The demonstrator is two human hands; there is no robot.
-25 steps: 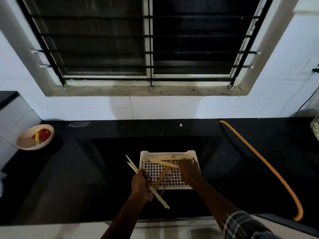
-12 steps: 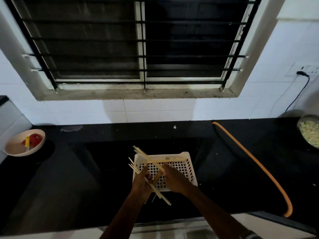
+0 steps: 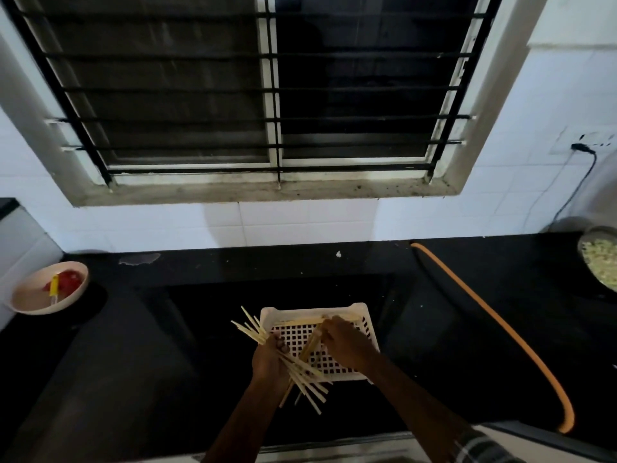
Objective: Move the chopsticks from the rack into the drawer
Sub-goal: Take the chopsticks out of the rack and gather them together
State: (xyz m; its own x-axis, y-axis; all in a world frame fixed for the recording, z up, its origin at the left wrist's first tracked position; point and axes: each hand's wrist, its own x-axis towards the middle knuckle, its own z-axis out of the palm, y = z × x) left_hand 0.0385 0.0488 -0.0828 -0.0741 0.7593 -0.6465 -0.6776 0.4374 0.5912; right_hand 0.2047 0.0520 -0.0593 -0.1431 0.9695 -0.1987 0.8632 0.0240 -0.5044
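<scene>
Black counter: left hand grips chopsticks; right hand pinches more over rack.

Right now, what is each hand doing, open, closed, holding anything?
Left hand: closed around a bundle of chopsticks.
Right hand: over the white rack, fingers pinching chopsticks that lie in it.

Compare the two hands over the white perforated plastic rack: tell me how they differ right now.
The left hand is closed around a fanned bundle of pale wooden chopsticks at the near left edge of the white perforated plastic rack; the right hand pinches only a few inside it. The left sits nearer the counter's front edge; the right reaches farther in. Both are bare and gripping chopsticks.
</scene>
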